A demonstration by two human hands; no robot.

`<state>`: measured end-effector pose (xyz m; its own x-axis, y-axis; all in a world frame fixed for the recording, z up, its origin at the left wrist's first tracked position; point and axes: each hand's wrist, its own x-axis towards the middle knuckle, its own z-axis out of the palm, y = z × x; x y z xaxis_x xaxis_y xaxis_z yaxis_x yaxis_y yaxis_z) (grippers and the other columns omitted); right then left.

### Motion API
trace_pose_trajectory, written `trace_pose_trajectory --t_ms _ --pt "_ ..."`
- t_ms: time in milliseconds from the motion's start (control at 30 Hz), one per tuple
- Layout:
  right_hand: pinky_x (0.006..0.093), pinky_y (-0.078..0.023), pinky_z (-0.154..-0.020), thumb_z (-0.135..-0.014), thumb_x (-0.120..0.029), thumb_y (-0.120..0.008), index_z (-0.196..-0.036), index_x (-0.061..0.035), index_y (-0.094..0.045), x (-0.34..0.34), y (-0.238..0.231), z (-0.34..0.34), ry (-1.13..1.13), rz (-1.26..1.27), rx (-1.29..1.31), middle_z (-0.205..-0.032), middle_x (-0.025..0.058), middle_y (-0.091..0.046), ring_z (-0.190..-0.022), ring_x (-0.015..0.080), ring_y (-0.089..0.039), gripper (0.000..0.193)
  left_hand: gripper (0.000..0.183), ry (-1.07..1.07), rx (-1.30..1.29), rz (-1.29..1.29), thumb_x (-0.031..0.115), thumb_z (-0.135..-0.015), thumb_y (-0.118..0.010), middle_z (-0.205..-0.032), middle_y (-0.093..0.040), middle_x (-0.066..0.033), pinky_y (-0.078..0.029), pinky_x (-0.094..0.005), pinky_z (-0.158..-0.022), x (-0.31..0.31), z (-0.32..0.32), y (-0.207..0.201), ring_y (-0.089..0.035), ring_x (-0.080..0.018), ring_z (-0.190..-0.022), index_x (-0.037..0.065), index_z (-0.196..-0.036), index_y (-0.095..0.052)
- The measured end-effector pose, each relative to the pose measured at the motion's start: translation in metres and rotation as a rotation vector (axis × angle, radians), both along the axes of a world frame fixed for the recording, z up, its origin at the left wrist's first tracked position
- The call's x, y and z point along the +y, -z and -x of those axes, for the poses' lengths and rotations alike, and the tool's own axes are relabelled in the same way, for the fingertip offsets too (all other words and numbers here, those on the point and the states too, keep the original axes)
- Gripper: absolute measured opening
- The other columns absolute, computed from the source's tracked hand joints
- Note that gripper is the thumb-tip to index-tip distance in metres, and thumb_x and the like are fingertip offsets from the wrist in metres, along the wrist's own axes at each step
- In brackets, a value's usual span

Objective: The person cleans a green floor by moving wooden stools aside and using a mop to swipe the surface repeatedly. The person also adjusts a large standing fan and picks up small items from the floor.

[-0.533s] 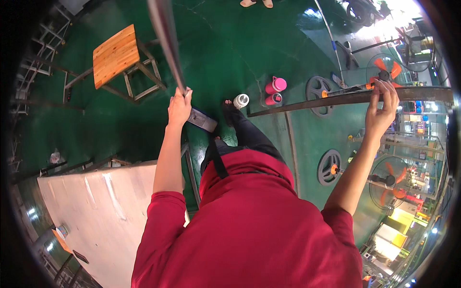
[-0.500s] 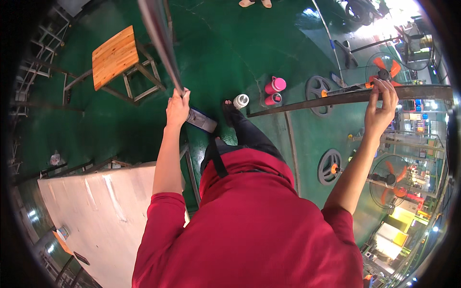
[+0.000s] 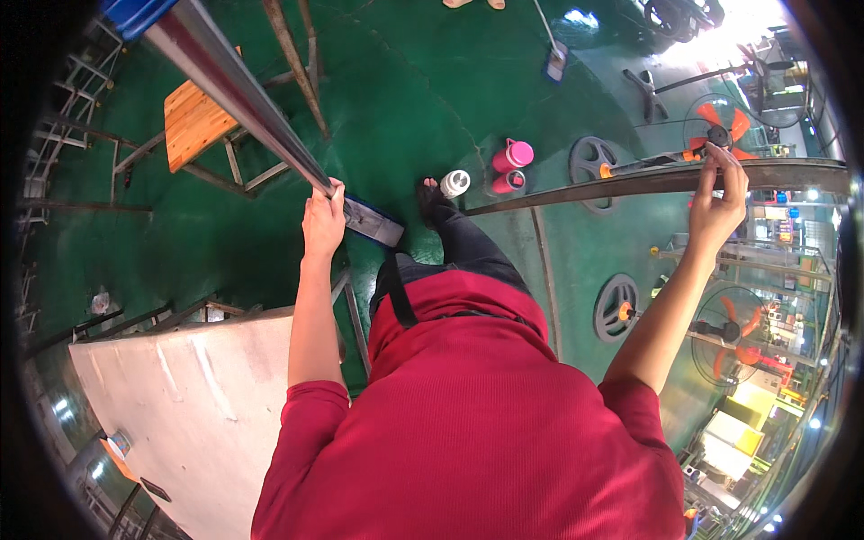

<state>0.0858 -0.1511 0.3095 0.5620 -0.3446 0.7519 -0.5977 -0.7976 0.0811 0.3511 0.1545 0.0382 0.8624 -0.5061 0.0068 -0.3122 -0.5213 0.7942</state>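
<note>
The left hand (image 3: 322,219) gripped a mop handle (image 3: 252,108), which had tilted farther left; the mop head (image 3: 373,223), right of that hand, barely shifted. The right hand (image 3: 720,198) touched a metal post (image 3: 630,183), grip unclear.

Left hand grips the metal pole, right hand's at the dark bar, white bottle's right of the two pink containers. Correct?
No: the head view shows the white bottle left of the two pink containers. The left hand grips the metal pole, and the right hand is at the dark bar.
</note>
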Motion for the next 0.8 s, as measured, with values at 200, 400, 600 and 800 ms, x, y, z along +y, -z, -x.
trace_pose_trajectory --t_ms 200,400,600,800 --pt "0.0319 -0.042 -0.074 -0.075 -0.006 -0.054 -0.088 -0.0077 -0.06 -0.004 0.008 -0.003 -0.008 -0.043 -0.022 -0.086 0.007 -0.059 -0.084 0.022 -0.055 0.014 0.018 -0.01 -0.025 0.028 0.022 -0.083 -0.044 -0.077 -0.054 -0.0099 -0.039 -0.0393 -0.07 0.01 -0.002 0.006 -0.05 -0.029 -0.074 0.01 -0.096 -0.047" --pt "0.0311 -0.042 -0.074 -0.073 -0.002 -0.054 -0.087 -0.0063 -0.059 -0.005 0.012 -0.001 -0.067 0.02 -0.022 -0.085 0.0071 -0.059 -0.082 0.0211 -0.055 0.015 0.017 0.012 -0.018 0.046 0.019 -0.083 -0.045 -0.078 -0.055 -0.0096 -0.039 -0.0384 -0.07 0.01 0.0 0.007 -0.05 -0.0285 -0.075 0.008 -0.095 -0.048" --pt "0.0303 -0.043 -0.072 -0.073 -0.001 -0.054 -0.086 -0.0063 -0.059 -0.002 0.014 0.0 -0.07 -0.003 -0.033 -0.084 0.0072 -0.059 -0.081 0.0206 -0.055 0.015 0.017 0.034 -0.047 0.067 0.019 -0.083 -0.045 -0.078 -0.054 -0.0098 -0.039 -0.038 -0.069 0.011 0.001 0.008 -0.05 -0.028 -0.074 0.008 -0.095 -0.048" --pt "0.0278 -0.043 -0.073 -0.077 -0.005 -0.053 -0.091 -0.008 -0.06 0.001 0.013 0.006 -0.021 -0.075 -0.038 -0.086 0.0061 -0.059 -0.082 0.0179 -0.056 0.015 0.016 0.012 -0.026 0.038 0.018 -0.083 -0.046 -0.074 -0.053 -0.011 -0.039 -0.0386 -0.067 0.01 0.003 0.002 -0.05 -0.0291 -0.072 0.007 -0.094 -0.047"
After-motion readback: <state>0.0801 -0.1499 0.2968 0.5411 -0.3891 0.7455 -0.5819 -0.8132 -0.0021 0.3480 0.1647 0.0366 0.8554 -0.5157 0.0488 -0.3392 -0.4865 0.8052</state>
